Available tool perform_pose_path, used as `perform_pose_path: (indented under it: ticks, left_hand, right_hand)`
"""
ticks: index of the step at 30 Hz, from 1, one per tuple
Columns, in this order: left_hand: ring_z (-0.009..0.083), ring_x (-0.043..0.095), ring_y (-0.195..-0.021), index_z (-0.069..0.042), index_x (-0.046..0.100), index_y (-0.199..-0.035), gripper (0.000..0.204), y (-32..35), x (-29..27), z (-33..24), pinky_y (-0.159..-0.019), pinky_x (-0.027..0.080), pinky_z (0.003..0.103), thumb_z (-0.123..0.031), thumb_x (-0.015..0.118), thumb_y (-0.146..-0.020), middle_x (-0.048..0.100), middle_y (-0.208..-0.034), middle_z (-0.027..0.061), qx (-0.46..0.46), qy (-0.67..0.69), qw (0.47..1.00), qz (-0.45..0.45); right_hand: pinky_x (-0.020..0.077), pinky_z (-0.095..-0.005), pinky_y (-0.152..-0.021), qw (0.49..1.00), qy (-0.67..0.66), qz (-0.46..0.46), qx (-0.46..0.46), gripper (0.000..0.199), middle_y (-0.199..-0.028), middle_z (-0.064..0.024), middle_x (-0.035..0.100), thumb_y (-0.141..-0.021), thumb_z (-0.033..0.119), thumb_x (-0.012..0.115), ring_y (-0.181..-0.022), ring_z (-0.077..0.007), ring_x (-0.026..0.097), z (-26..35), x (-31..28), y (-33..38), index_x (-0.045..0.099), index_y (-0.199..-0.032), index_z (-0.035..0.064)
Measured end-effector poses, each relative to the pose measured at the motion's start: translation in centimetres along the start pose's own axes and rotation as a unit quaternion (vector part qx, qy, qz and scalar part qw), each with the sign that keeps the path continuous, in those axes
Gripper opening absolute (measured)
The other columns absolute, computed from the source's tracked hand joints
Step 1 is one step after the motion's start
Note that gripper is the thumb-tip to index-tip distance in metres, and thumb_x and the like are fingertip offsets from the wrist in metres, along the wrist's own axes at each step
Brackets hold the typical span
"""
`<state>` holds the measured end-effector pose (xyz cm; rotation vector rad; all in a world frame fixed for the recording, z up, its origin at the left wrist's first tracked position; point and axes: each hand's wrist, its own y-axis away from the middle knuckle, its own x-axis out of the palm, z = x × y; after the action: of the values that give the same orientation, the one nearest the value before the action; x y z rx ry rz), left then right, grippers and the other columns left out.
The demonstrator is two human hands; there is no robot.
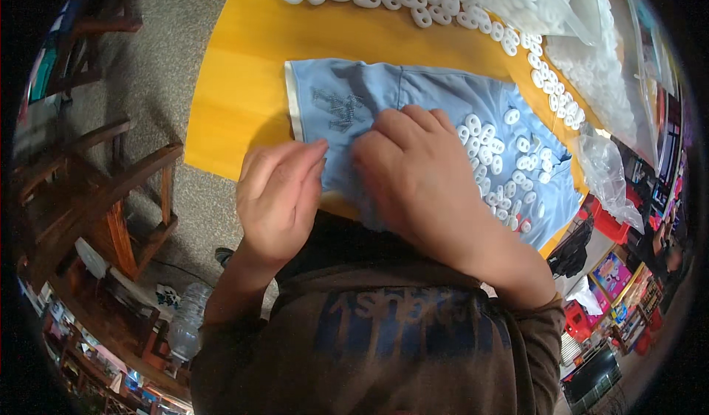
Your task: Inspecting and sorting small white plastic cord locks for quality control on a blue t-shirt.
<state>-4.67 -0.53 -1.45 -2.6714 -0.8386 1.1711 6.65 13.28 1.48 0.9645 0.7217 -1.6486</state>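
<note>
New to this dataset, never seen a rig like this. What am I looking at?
No robot here: just a person's bare hands. The one picture comes from a wide fisheye camera worn on the head, looking down, so straight edges bend. The person's dark shirt fills the bottom. On the yellow table lies a blue cloth, with small white two-holed pieces on it and more beyond. The left hand is at the cloth's left part; the right hand, blurred, is over its middle. Whether either grips anything is unclear.
</note>
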Motion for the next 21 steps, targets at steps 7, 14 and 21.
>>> perform_pose_path:
  ticks: [7,14,21]
  left_hand:
    - [0.0281,0.056,-0.073,0.001,0.061,-0.095,0.026,0.0,0.1,0.1,-0.066,0.045,0.034,0.007,0.063,-0.07,0.058,-0.084,0.013,-0.002,0.005,1.0,-0.007]
    - [0.0261,0.056,-0.074,0.0,0.062,-0.095,0.026,0.3,0.1,0.0,-0.066,0.046,0.032,0.007,0.063,-0.071,0.058,-0.084,0.0121,-0.016,0.014,1.0,-0.022]
    - [0.015,0.056,-0.075,0.0,0.06,-0.098,0.023,0.4,-0.4,-2.1,-0.065,0.046,0.024,0.008,0.059,-0.076,0.058,-0.088,0.01,-0.123,0.143,0.981,-0.041]
  right_hand:
    - [0.0379,-0.0366,-0.068,1.0,-0.01,-0.004,-0.012,0.01,-0.074,-0.0074,0.048,-0.069,0.008,0.06,-0.075,-0.0262,0.049,-0.3,0.0,-0.6,0.051,-0.075,0.0067]
    - [0.0435,-0.035,-0.068,0.989,-0.105,-0.099,-0.021,0.018,-0.082,-0.0095,0.056,-0.067,0.0,0.063,-0.075,-0.0286,0.055,-0.6,-1.3,-0.3,0.053,-0.081,0.0046]
    - [0.0439,-0.0253,-0.072,0.886,-0.423,-0.11,0.153,0.021,-0.086,-0.006,0.057,-0.077,-0.004,0.063,-0.079,-0.0123,0.055,-0.5,-3.0,2.8,0.05,-0.093,0.0008]
